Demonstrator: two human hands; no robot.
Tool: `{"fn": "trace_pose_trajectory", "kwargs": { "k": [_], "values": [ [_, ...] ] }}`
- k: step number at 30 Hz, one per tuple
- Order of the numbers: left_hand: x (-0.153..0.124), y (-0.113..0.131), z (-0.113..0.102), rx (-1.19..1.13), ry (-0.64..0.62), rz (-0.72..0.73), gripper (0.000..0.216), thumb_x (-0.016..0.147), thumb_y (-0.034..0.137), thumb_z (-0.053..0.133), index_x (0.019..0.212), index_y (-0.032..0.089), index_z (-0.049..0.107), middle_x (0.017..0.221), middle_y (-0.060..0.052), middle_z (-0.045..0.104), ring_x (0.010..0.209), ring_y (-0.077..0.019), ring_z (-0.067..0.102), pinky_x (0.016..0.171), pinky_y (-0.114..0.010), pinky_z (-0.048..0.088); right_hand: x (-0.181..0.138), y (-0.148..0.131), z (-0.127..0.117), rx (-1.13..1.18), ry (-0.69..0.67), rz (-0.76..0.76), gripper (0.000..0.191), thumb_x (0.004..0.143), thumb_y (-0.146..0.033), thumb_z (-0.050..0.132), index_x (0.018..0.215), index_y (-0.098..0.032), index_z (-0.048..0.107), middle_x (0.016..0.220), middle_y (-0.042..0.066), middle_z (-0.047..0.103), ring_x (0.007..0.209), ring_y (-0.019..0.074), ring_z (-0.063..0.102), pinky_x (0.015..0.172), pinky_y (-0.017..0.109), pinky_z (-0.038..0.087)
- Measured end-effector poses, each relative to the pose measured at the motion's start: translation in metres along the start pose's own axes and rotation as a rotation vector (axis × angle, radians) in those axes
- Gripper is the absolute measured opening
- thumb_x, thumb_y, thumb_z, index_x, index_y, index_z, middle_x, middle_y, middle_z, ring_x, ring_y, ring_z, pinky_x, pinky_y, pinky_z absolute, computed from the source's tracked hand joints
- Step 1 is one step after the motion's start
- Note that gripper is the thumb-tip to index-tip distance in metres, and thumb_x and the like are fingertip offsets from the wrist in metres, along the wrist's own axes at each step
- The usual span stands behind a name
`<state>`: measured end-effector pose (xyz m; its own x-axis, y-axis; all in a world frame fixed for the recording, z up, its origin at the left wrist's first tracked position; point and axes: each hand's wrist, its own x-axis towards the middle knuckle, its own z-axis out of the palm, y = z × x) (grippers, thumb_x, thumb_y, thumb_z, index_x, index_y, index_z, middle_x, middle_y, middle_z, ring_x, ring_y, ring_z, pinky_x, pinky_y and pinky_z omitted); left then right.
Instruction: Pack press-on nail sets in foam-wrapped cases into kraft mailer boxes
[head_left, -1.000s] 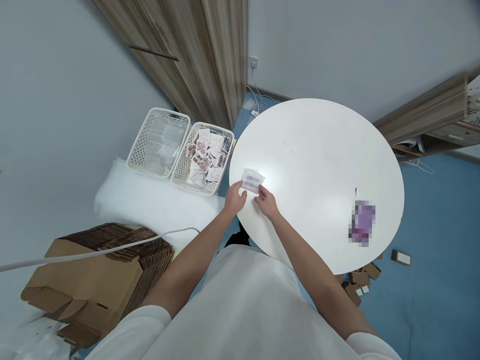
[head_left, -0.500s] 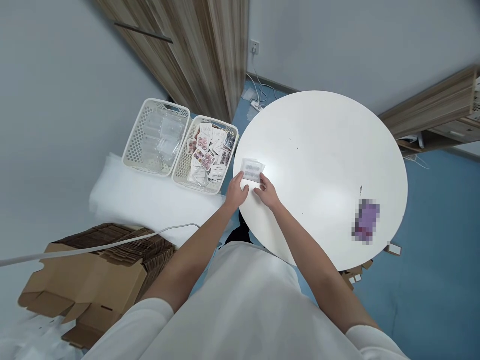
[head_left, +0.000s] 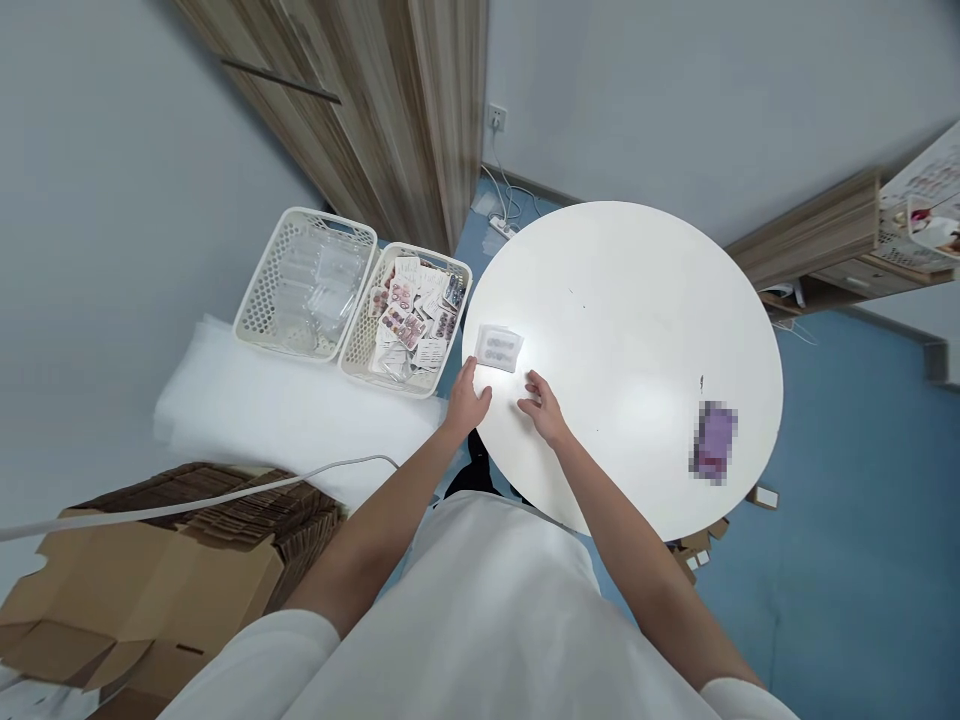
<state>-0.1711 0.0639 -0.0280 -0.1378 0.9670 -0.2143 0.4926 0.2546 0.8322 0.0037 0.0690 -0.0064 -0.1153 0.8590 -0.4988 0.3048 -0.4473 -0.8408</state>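
A small whitish packet [head_left: 499, 348] with two rows of dark oval shapes showing through lies flat near the left edge of the round white table [head_left: 637, 300]. My left hand [head_left: 468, 402] is at the packet's lower left corner, its fingertips at or just touching the edge and its thumb apart. To the lower right of the packet, my right hand [head_left: 546, 408] hovers off it with fingers apart and nothing between them.
Left of the table stand a basket of printed cards and packs [head_left: 352, 370] and a basket of clear plastic pieces [head_left: 251, 310]. White foam sheeting [head_left: 247, 390] and folded cardboard boxes [head_left: 165, 590] lie nearer me. A blurred purple item [head_left: 715, 440] rests at the table's right.
My right hand has come away from the packet, toward the right and nearer me. The packet stays on the table, and my left hand remains at its corner. The view has shifted slightly.
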Motion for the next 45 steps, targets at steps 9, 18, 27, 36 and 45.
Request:
{"fn": "trace_pose_trajectory", "kwargs": {
  "k": [9, 18, 27, 36, 45],
  "values": [
    [-0.022, 0.002, -0.008, -0.024, 0.043, -0.03, 0.061, 0.076, 0.023, 0.052, 0.133, 0.018, 0.031, 0.137, -0.01, 0.035, 0.126, -0.0251, 0.031, 0.105, -0.039, 0.028, -0.04, 0.016, -0.007, 0.006, 0.036, -0.026, 0.055, 0.073, -0.03, 0.052, 0.125, -0.026, 0.038, 0.13, 0.008, 0.043, 0.102, 0.018, 0.052, 0.085, 0.036, 0.045],
    [-0.093, 0.005, -0.019, -0.195, -0.015, -0.211, 0.054, 0.076, 0.029, 0.053, 0.127, 0.022, 0.039, 0.123, -0.008, 0.051, 0.097, -0.0195, 0.058, 0.085, -0.032, 0.046, -0.076, 0.042, -0.031, -0.081, -0.044, -0.066, 0.042, 0.074, -0.033, 0.05, 0.114, -0.021, 0.049, 0.106, 0.008, 0.059, 0.076, 0.0155, 0.058, 0.076, 0.035, 0.048],
    [-0.162, 0.014, -0.012, 0.046, -0.149, -0.355, 0.055, 0.076, 0.043, 0.051, 0.124, 0.018, 0.044, 0.122, -0.011, 0.052, 0.103, -0.0231, 0.055, 0.081, -0.031, 0.046, -0.093, 0.065, -0.049, -0.056, -0.247, -0.108, 0.035, 0.071, -0.039, 0.052, 0.099, -0.019, 0.058, 0.093, 0.006, 0.064, 0.082, 0.0164, 0.059, 0.079, 0.034, 0.047],
    [-0.219, -0.002, -0.026, 0.041, -0.144, -0.459, 0.063, 0.072, 0.05, 0.053, 0.126, 0.019, 0.042, 0.131, -0.011, 0.044, 0.111, -0.0274, 0.05, 0.086, -0.035, 0.043, -0.093, 0.053, -0.019, -0.134, -0.491, -0.214, 0.032, 0.073, -0.039, 0.051, 0.096, -0.018, 0.057, 0.082, 0.005, 0.064, 0.075, 0.0166, 0.059, 0.077, 0.035, 0.047],
    [-0.202, -0.018, -0.055, -0.04, 0.1, -0.387, 0.052, 0.072, 0.041, 0.055, 0.118, 0.017, 0.048, 0.113, -0.011, 0.058, 0.093, -0.0221, 0.059, 0.077, -0.031, 0.048, -0.065, 0.002, 0.026, -0.191, -0.556, -0.308, 0.032, 0.073, -0.041, 0.05, 0.094, -0.018, 0.057, 0.076, 0.004, 0.064, 0.072, 0.0174, 0.06, 0.073, 0.034, 0.047]
  ]
}}
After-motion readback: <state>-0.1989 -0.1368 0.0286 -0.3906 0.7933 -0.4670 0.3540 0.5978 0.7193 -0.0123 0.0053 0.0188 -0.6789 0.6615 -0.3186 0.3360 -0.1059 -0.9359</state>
